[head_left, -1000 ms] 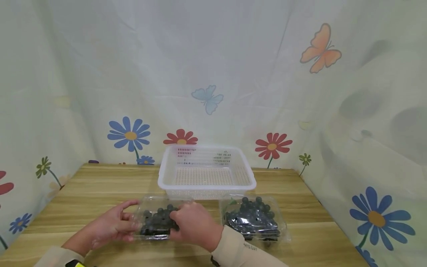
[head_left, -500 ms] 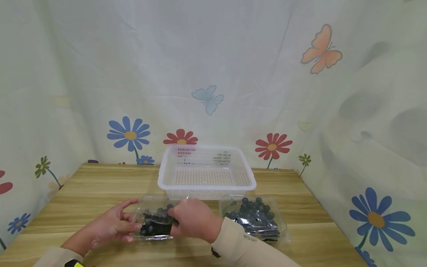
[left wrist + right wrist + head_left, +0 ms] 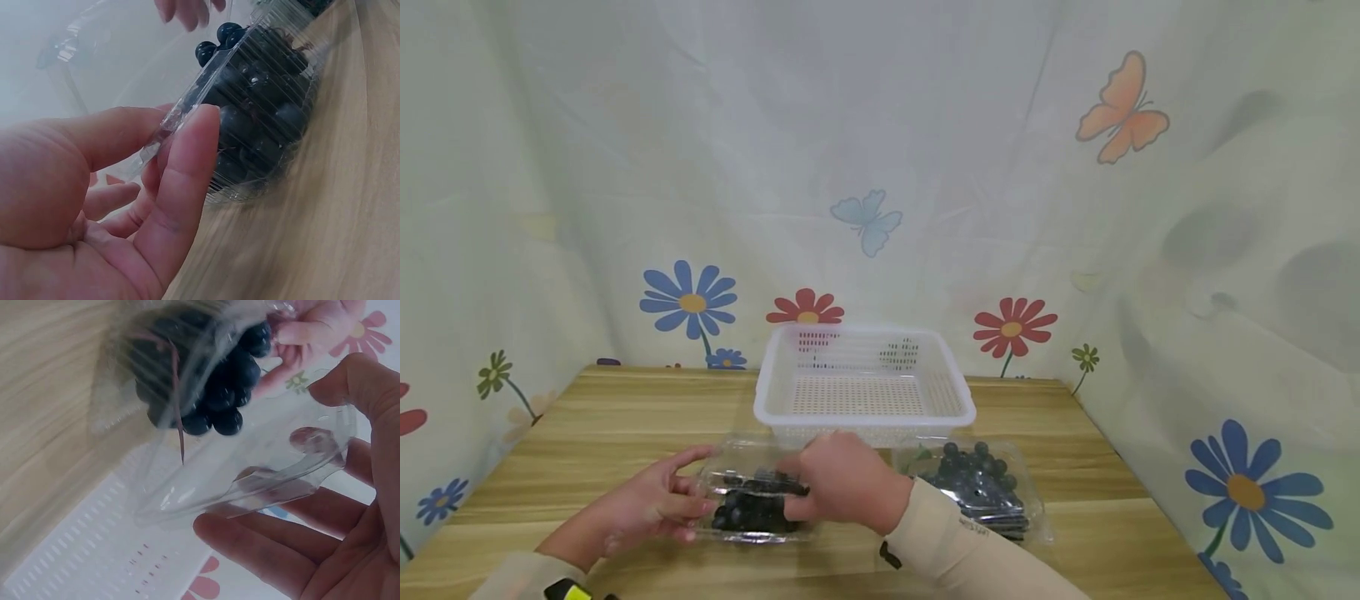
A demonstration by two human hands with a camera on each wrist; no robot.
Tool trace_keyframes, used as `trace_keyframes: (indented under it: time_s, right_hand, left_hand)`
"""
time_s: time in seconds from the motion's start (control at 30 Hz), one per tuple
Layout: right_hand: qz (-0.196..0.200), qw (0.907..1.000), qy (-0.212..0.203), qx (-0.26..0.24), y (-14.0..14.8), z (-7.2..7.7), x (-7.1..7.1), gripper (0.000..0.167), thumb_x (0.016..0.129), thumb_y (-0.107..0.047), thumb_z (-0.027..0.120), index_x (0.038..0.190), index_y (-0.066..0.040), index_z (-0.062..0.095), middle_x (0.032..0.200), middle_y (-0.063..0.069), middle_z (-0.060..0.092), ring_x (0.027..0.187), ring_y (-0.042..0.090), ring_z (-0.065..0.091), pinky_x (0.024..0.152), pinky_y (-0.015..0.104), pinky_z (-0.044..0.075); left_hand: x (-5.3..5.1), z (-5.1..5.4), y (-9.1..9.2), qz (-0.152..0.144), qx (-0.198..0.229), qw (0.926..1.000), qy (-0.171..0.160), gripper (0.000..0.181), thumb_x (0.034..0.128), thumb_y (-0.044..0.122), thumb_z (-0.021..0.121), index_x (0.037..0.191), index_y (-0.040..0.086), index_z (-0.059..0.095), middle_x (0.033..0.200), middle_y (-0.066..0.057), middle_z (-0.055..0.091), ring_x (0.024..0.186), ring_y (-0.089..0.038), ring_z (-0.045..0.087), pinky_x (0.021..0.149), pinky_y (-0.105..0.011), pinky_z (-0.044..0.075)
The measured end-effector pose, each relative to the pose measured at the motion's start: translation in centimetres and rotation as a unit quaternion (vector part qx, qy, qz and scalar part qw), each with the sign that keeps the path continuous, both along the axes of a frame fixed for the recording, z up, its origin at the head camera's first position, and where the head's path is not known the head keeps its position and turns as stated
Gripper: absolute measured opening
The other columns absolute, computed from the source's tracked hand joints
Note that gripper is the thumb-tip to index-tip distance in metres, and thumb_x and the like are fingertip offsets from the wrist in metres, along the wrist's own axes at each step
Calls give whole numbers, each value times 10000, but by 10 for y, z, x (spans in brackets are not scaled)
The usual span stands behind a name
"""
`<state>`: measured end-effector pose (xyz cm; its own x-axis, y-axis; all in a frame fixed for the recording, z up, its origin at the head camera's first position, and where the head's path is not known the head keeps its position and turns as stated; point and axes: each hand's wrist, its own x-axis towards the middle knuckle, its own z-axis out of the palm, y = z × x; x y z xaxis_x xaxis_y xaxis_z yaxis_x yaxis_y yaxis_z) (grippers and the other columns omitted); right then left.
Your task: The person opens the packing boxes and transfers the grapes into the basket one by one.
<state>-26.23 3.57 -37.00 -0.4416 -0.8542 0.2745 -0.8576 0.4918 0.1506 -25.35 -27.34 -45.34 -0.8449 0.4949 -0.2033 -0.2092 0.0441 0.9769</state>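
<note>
A clear plastic clamshell box (image 3: 758,536) of dark grapes (image 3: 748,510) rests on the table between my hands. At its left side, my left hand (image 3: 651,507) pinches the box's rim between thumb and finger, as the left wrist view shows closely. My right hand (image 3: 853,483) holds the clear lid (image 3: 281,465), thumb on one face and fingers behind it. The lid stands raised from the box, and in the right wrist view the grapes (image 3: 222,394) and a thin brown stem (image 3: 177,400) show beside it. My right hand hides part of the box in the head view.
To the right sits a second clear clamshell (image 3: 1033,508) of dark grapes, partly behind my right sleeve (image 3: 977,542). A white perforated basket (image 3: 865,421) stands behind both boxes on the wooden table (image 3: 625,417). A flowered curtain (image 3: 925,167) hangs around the table.
The lid of the left clamshell has been lifted open by my right hand, which has risen slightly. My left hand keeps its hold on the rim. Basket and second box have not moved.
</note>
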Motion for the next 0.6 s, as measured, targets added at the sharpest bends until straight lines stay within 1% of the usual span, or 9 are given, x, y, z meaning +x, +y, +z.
trace_keyframes:
  time_s: [0.1,0.13,0.23,0.3,0.37,0.47,0.5,0.6]
  right_hand:
    - [156,9998,28,-113,2,5,-2,167,864,-367,730,967,-235,735,565,-147,474,500,-11,392,455,127,296]
    - [205,9997,-27,-164,3,7,-3,188,880,-364,725,1016,-236,750,572,-147,492,497,-15,398,460,121,302]
    - [245,9994,-116,-233,4,12,-6,271,921,-374,698,1153,-247,761,589,-145,552,484,-19,400,460,121,314]
    - [230,9992,-193,-279,5,16,-7,291,937,-367,685,1190,-241,758,648,-132,635,485,-22,410,464,108,321]
    - [187,9988,-327,-324,5,20,-8,298,948,-346,671,1209,-228,754,713,-115,685,474,-19,408,443,105,308]
    - [128,9965,-688,-461,7,27,-7,294,954,-306,664,1213,-197,750,824,-90,724,493,-31,425,439,94,308]
    - [95,9946,-893,-525,8,29,-7,291,958,-294,659,1214,-188,748,826,-88,718,492,-32,426,432,101,308]
    - [19,9854,-1524,-761,10,34,-6,274,966,-257,649,1207,-171,746,866,-82,728,534,-63,478,448,94,365]
  left_hand:
    - [-1,1,-2,-15,-111,9999,54,902,939,36,695,1599,42,82,921,-42,641,714,-163,647,678,-333,633]
    - [-1,2,-2,-17,-163,9998,69,874,936,41,699,1589,33,119,907,-35,638,711,-162,641,675,-338,633]
    - [-4,5,-4,-28,-304,9995,55,712,936,56,704,1503,3,276,885,-30,642,709,-159,621,669,-351,635]
    - [-5,6,-5,-31,-421,9991,17,609,934,63,708,1430,0,361,880,-29,641,703,-155,611,661,-349,632]
    - [-7,8,-7,-16,-551,9985,-16,533,933,70,713,1367,2,412,882,-34,639,695,-155,597,652,-345,629]
    - [-9,12,-9,-4,-775,9970,-38,523,926,77,719,1363,12,439,901,-47,637,697,-160,589,646,-339,625]
    - [-10,13,-10,-18,-837,9965,-35,523,928,81,716,1369,13,442,906,-52,635,698,-161,583,646,-339,626]
    - [-12,16,-13,-86,-1008,9949,-27,506,935,97,710,1370,20,462,920,-67,636,685,-160,580,641,-336,625]
